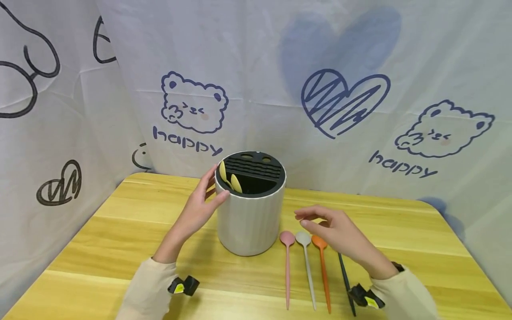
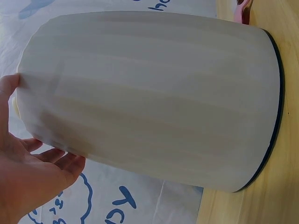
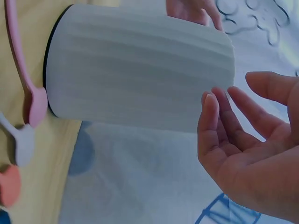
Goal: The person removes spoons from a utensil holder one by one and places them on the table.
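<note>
A white ribbed utensil holder (image 1: 250,222) with a black slotted top (image 1: 256,171) stands upright on the table. Two yellow spoons (image 1: 237,183) lean inside its large opening at the left. My left hand (image 1: 202,202) holds the holder's upper left side, thumb at the front of the rim and fingers round the far side. To the right, my right hand (image 1: 334,226) hovers with loosely bent fingers and nothing between them. Below it lie a pink spoon (image 1: 287,240), a white spoon (image 1: 303,238), an orange spoon (image 1: 322,249) and a dark utensil (image 1: 345,275), whose upper end the hand hides.
The wooden table (image 1: 120,249) reaches back to a white cloth (image 1: 256,66) printed with bears and hearts. More cloth hangs at the left and right sides. In the right wrist view, the spoons lie in a row by the holder's base.
</note>
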`<state>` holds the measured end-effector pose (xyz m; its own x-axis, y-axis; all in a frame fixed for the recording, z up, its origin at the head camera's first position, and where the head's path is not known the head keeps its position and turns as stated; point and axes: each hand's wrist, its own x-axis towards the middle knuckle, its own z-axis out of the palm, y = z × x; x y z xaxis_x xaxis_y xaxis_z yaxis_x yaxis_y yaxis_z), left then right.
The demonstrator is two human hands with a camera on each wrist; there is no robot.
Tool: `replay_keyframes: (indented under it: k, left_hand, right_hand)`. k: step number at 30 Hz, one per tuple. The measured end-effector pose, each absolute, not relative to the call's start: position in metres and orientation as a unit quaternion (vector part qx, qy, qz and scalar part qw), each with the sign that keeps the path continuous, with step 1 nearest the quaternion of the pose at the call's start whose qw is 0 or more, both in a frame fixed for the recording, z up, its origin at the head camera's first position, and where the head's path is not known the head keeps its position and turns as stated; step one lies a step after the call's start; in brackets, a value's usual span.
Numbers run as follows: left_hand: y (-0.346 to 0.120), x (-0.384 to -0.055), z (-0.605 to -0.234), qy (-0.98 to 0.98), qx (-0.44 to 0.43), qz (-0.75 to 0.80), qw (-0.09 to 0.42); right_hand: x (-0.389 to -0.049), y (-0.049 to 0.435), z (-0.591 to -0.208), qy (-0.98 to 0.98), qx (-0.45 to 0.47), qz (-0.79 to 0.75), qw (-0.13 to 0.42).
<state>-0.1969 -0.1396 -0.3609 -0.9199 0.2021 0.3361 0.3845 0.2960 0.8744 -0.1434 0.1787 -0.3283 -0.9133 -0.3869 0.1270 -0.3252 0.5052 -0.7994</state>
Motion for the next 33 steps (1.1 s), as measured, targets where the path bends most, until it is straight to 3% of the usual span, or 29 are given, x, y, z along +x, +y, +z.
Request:
replay_keyframes:
  k: [8,33]
  left_hand:
    - [-0.139,-0.198,-0.362,-0.801,-0.185,-0.564,0.081]
    - [-0.138,-0.197,-0.361,-0.795,-0.183,-0.573,0.074]
  right_hand:
    - [-0.156,0.163,-0.299,0.869,-0.264,-0.418,0.01]
    - [-0.188,0.089,-0.249,0.851,-0.221,-0.474,0.054]
